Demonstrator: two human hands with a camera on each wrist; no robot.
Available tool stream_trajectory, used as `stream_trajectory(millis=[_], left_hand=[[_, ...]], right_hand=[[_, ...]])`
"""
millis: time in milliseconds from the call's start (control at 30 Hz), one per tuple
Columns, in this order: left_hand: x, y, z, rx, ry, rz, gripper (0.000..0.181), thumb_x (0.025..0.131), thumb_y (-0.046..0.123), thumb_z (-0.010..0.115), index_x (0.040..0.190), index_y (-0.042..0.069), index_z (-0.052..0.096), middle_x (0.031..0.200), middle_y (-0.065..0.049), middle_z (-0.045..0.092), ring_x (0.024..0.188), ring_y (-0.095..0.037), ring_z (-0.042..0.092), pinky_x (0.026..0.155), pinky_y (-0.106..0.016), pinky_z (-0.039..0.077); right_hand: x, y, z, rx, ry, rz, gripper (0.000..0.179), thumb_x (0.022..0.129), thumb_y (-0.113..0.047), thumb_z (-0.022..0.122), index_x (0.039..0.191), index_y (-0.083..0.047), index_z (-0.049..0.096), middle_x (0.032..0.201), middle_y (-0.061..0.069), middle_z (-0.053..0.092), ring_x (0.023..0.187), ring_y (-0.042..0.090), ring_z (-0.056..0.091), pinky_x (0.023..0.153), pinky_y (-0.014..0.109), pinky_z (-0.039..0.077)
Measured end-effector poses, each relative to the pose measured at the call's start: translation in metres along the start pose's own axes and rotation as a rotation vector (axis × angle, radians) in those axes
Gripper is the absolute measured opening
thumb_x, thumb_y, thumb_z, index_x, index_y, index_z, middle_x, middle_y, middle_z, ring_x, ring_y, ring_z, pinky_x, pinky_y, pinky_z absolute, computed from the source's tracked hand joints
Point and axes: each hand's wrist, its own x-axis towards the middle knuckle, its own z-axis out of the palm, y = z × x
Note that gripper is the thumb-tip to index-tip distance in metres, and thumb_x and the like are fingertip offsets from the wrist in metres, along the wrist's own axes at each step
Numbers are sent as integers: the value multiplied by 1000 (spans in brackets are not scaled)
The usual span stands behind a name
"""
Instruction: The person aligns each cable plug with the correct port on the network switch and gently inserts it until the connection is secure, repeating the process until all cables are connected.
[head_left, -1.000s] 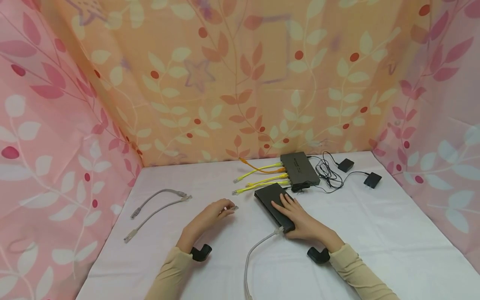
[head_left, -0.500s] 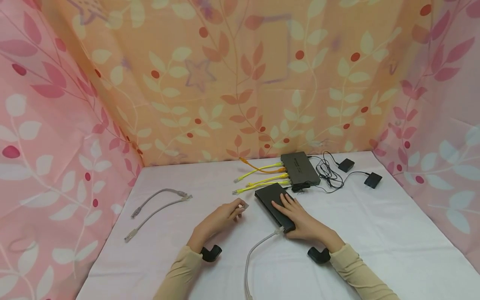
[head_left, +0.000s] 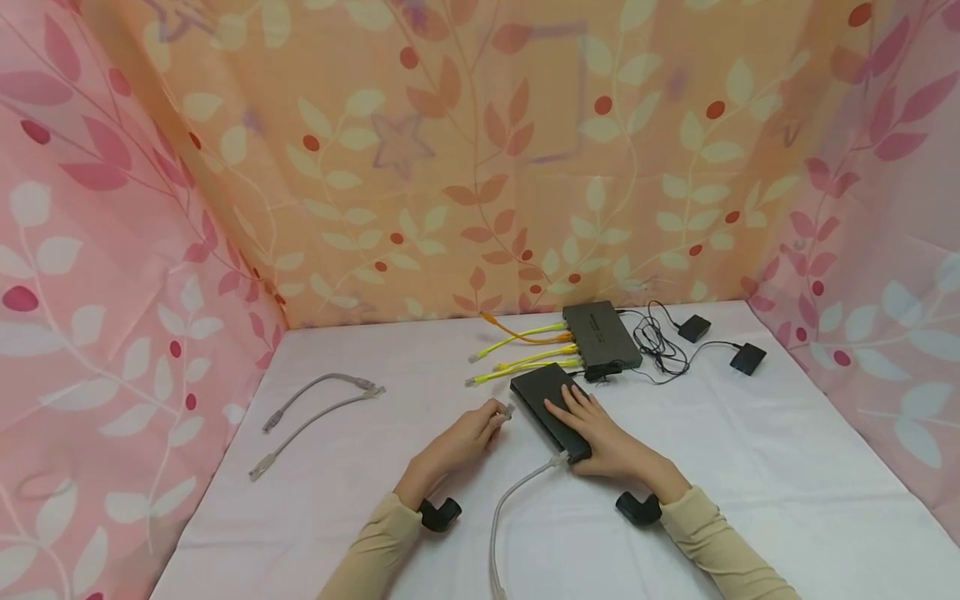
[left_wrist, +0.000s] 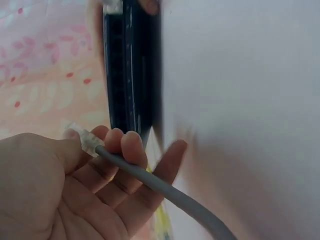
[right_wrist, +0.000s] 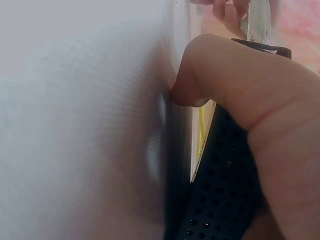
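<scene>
In the head view a black network switch [head_left: 538, 395] lies at a slant on the white table. My right hand [head_left: 611, 435] holds it at its near end, fingers spread over the top. The right wrist view has the thumb [right_wrist: 215, 65] bent along its edge. My left hand [head_left: 465, 437] is just left of the switch, apart from it, pinching the clear plug [left_wrist: 90, 142] of a grey network cable [left_wrist: 185, 202]. Dark ports [left_wrist: 117, 65] face this plug. A second grey cable [head_left: 498, 508] has its plug [head_left: 558, 459] at the near end of the port side.
Behind stands a dark grey box [head_left: 600, 333] with yellow cables [head_left: 517, 367] and an orange cable [head_left: 525, 337]. Black adapters [head_left: 694, 327] and tangled cords [head_left: 660, 350] lie right of it. Two loose grey cables [head_left: 315, 429] lie at left. Patterned cloth [head_left: 420, 208] encloses the table.
My left hand has moved rightward with the pinched cable plug, nearer to the switch's port side. The right hand and the switch have stayed in place.
</scene>
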Motion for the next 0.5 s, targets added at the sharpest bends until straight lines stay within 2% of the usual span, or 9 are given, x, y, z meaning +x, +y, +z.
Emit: stream_trajectory(millis=[133, 300, 500], left_hand=[[1, 5, 8, -39, -20, 0, 26, 102, 26, 33, 109, 8, 51, 67, -5, 54, 55, -5, 44, 59, -20, 39], [2, 12, 17, -71, -46, -30, 30, 102, 31, 33, 107, 11, 55, 69, -1, 53, 54, -5, 46, 57, -20, 40], [7, 18, 26, -32, -24, -32, 29, 101, 28, 38, 102, 11, 62, 78, 3, 57, 67, -3, 47, 65, -20, 41]], right_hand=[[0, 0, 0, -2, -3, 9, 101, 66, -20, 80, 148, -19, 22, 151, 24, 11, 140, 43, 6, 107, 62, 10], [1, 0, 0, -3, -1, 9, 100, 66, -20, 80, 148, -18, 22, 151, 25, 11, 139, 43, 6, 106, 63, 10], [0, -1, -1, -3, 1, 4, 100, 66, -20, 80, 148, -17, 23, 151, 25, 11, 139, 43, 6, 106, 62, 10]])
